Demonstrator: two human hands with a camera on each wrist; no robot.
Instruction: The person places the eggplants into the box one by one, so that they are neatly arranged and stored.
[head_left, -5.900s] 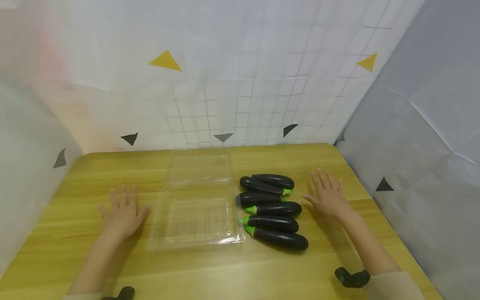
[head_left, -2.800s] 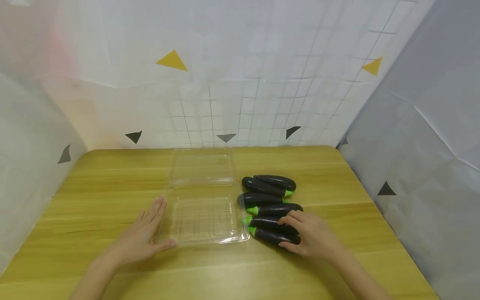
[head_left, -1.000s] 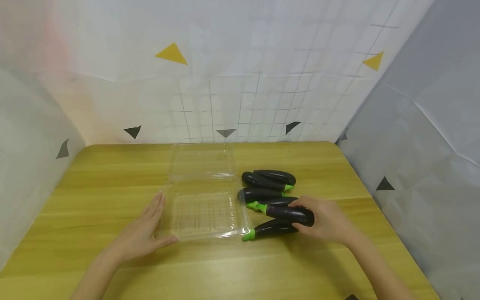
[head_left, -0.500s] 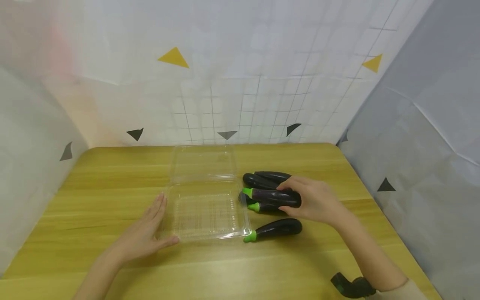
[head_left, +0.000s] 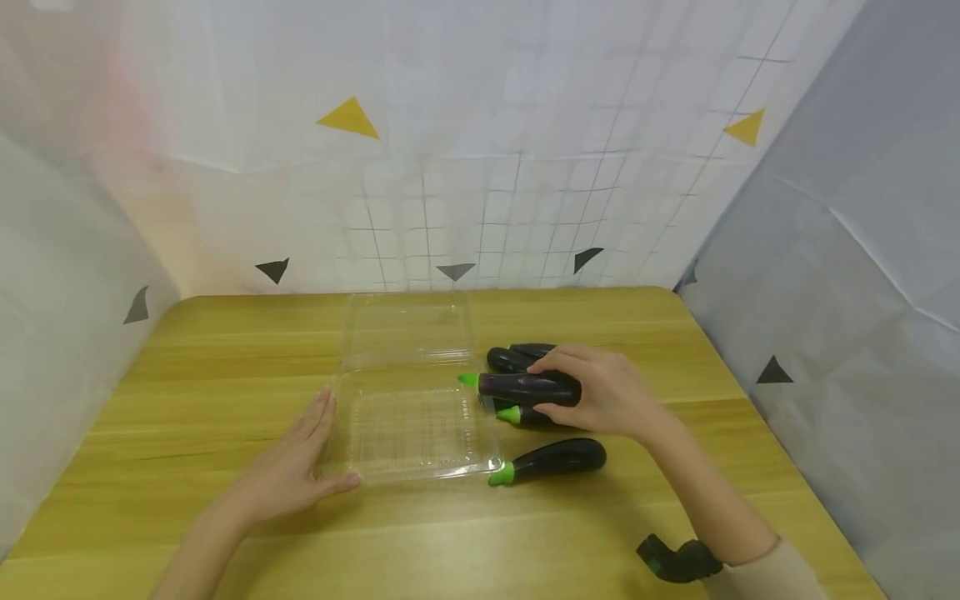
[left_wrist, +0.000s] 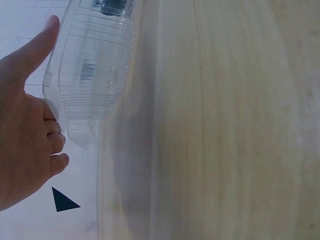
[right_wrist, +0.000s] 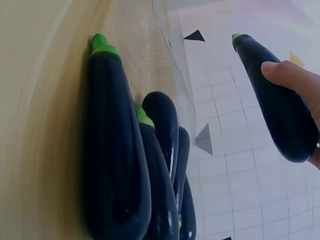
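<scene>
My right hand (head_left: pixel 611 393) grips an eggplant (head_left: pixel 521 388) by its thick end, thumb on one side. Its green stem points left, over the right edge of the clear plastic container (head_left: pixel 405 479). In the right wrist view this held eggplant (right_wrist: pixel 272 102) hangs well above the others. My left hand (head_left: pixel 288 467) rests at the container's left side, fingers straight along it and thumb at its front corner. The container's hinged lid (head_left: pixel 408 327) lies back. One eggplant (head_left: pixel 558 457) lies apart at the front; several more, such as the rear one (head_left: pixel 507 360), are partly hidden beneath my right hand.
The wooden table (head_left: pixel 420 550) reaches back to a white wall (head_left: pixel 285 208) with triangle markers. A grey side wall (head_left: pixel 847 333) borders it on the right. A black wrist device (head_left: pixel 678 560) is strapped at my right forearm.
The right hand took an eggplant from the front of the group, lifted it and carried it back and left to the container's right edge. The left hand stays at the container.
</scene>
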